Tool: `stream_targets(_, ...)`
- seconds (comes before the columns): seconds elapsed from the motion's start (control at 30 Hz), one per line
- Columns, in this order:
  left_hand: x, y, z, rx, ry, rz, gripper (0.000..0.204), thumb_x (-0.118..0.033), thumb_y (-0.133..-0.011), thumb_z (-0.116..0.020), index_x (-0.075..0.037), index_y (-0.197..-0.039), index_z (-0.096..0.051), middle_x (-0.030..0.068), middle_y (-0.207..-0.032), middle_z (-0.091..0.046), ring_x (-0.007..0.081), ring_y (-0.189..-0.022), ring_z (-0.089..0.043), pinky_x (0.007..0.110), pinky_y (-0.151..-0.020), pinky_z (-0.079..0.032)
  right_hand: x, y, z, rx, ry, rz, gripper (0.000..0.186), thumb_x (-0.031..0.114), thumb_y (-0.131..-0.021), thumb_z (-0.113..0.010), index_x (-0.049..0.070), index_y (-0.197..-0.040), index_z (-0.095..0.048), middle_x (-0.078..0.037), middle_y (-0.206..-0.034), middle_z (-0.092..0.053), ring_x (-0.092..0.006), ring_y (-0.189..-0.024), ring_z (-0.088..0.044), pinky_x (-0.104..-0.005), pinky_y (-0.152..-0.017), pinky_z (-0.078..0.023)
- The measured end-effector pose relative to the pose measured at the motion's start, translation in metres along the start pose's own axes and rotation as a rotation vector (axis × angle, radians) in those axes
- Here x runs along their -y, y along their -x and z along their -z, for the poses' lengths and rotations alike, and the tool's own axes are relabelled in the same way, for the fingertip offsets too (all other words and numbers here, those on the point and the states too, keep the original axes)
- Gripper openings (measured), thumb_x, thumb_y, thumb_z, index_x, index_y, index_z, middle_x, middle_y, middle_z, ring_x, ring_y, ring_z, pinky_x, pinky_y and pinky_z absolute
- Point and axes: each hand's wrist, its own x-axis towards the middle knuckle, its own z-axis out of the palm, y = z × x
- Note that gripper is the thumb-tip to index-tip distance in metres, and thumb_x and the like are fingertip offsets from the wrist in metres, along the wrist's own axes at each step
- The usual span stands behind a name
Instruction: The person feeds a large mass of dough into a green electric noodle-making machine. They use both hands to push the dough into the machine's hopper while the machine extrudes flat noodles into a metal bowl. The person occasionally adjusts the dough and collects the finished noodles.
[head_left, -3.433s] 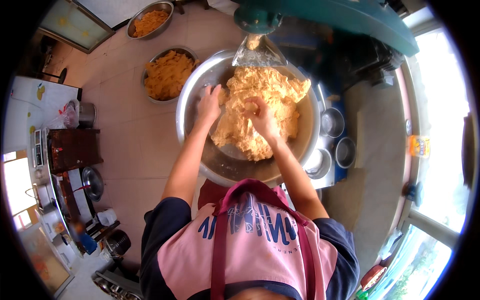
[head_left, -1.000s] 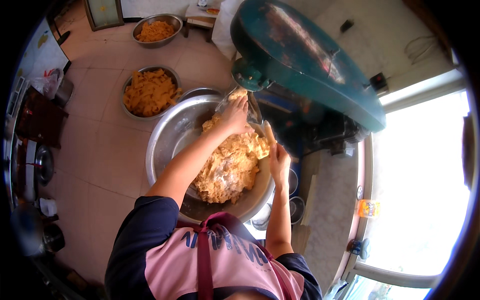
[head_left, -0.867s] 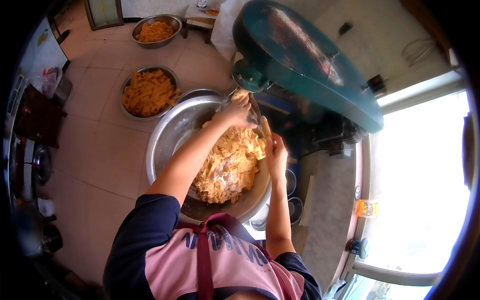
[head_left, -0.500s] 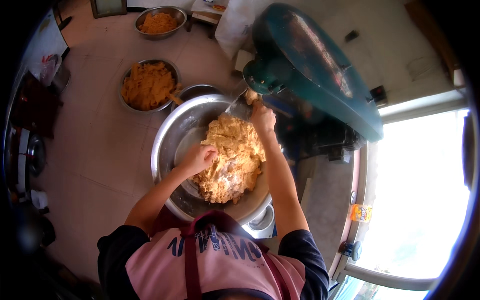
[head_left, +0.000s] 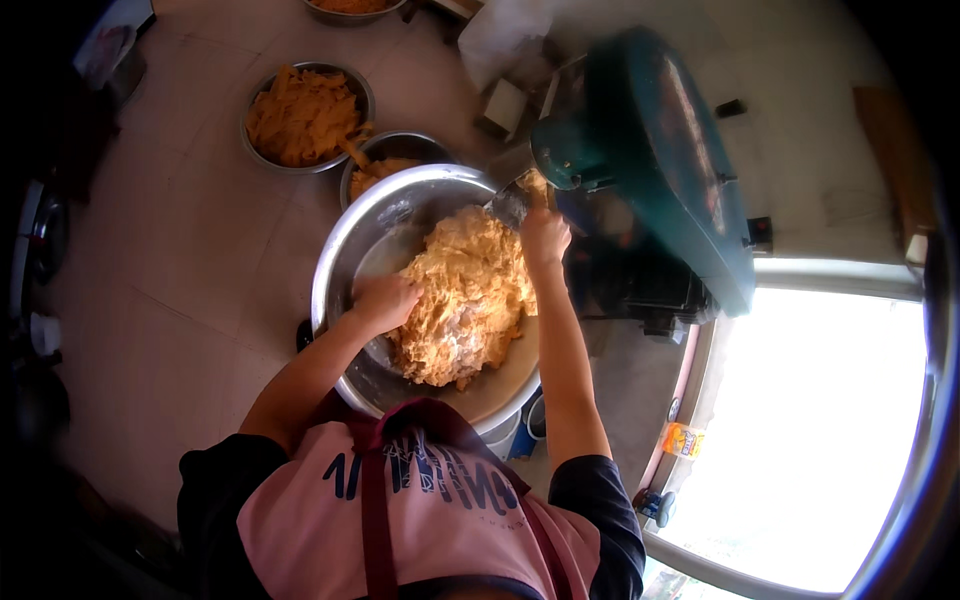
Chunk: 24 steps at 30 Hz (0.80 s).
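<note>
A large steel bowl (head_left: 328, 262) sits in front of me with a big, rough lump of yellow-orange dough (head_left: 465, 300), patched with white flour. My left hand (head_left: 388, 303) presses on the left side of the lump, its fingers curled against the dough. Over the bowl's far right rim, my right hand (head_left: 546, 238) is closed around the handle of a flat metal scraper (head_left: 507, 207). The blade points left, beside the far end of the lump; dough-coloured bits show near its handle. My right fingers are partly hidden.
A green machine (head_left: 670, 170) stands close beyond my right hand. Steel basins (head_left: 243, 130) of orange pieces (head_left: 303, 118) stand on the tiled floor (head_left: 190, 250) at the far left, one touching the bowl. A bright window (head_left: 800, 420) is at right.
The view has shifted, so the basins sit higher in it. My left hand has moved from above the dough's middle-left to its left edge. My right hand still grips the scraper near the far rim.
</note>
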Motion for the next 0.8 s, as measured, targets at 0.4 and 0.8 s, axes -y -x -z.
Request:
stream_targets(0.4,0.003,0.005,-0.004,0.032,-0.029,0.02,0.011,-0.019,-0.085,-0.062,-0.009,-0.082,-0.065,0.0101,-0.074,-0.063,0.03,-0.072,-0.064,0.046,-0.06,-0.049,0.02,-0.01,0.004,-0.081,-0.237,-0.075,0.026,0.031,-0.093,-0.053,0.03,-0.116,-0.066,-0.021,-0.081,-0.068,-0.0452,-0.074,-0.065,-0.0532,-0.068,-0.054)
stream_targets(0.8,0.001,0.006,0.008,0.034,0.044,0.04,0.01,-0.019,-0.085,-0.059,-0.013,-0.082,-0.066,0.009,-0.076,-0.065,0.0307,-0.073,-0.064,0.046,-0.06,-0.049,-0.006,-0.004,0.008,0.158,-0.045,-0.23,0.03,0.036,-0.096,-0.046,0.02,-0.111,-0.067,-0.02,-0.102,-0.069,-0.043,-0.093,-0.066,-0.0497,-0.08,-0.055)
